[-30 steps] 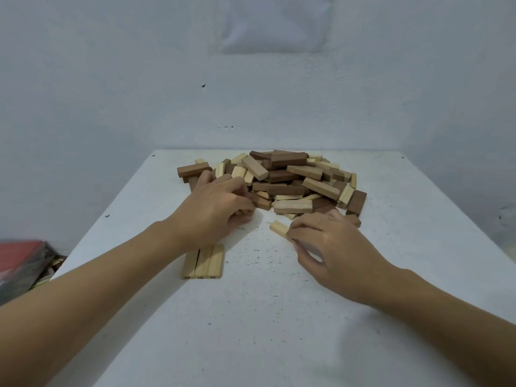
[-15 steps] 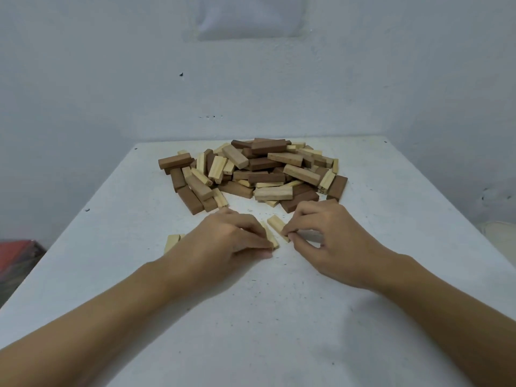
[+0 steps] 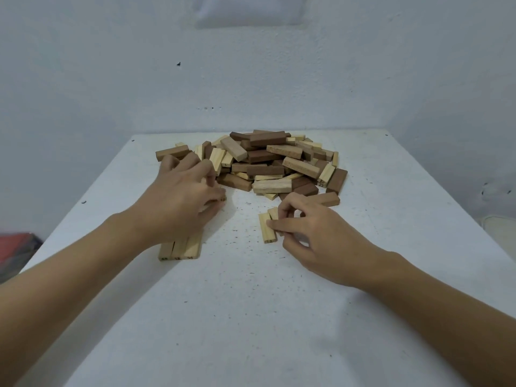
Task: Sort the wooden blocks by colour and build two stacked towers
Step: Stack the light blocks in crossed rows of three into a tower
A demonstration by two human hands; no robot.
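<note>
Near side of the pile [image 3: 279, 163], mid table [image 3: 251, 317]: light + dark blocks mixed, sorting barely begun by my read. Right hand [image 3: 315, 236] pinches a light block [image 3: 266, 227] lying flat on the table, w/ a second light block [image 3: 274, 212] touching it by the fingers. Left hand [image 3: 181, 202] is curled at the pile's near-left edge; can't tell what, if anything, it grips. Row of three light blocks [image 3: 181, 248] lies side by side, partly under its wrist, prob. a tower base. Advice I'd relay: lift left wrist clear first, then lay the pinched block crosswise on that row, ends flush, set down w/o sliding.
</note>
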